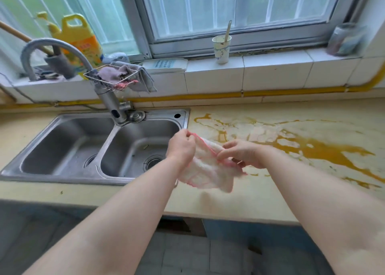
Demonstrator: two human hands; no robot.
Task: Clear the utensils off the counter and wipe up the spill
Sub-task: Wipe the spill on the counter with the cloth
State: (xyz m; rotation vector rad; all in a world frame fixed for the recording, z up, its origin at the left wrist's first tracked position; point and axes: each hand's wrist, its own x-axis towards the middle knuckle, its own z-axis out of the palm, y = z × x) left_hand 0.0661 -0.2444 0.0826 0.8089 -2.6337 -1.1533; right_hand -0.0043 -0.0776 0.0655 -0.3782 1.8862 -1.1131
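Note:
A white cloth (pixel 208 175) with a pink edge hangs between both hands, above the counter's front by the sink's right rim. My left hand (pixel 180 147) pinches its upper corner. My right hand (pixel 241 153) pinches the pink edge a little further right. An orange-brown spill (pixel 325 151) spreads across the pale yellow counter (pixel 239 199) to the right of the hands, with thin streaks reaching back toward the sink. No utensils lie on the counter in view.
A steel double sink (pixel 66 147) with a curved tap (pixel 108 99) fills the left; rags hang on a wire rack (pixel 116 77) on the tap. On the tiled sill stand a yellow detergent jug (pixel 81 39), a paper cup (pixel 221 48) with a stick, and a jar (pixel 343 39).

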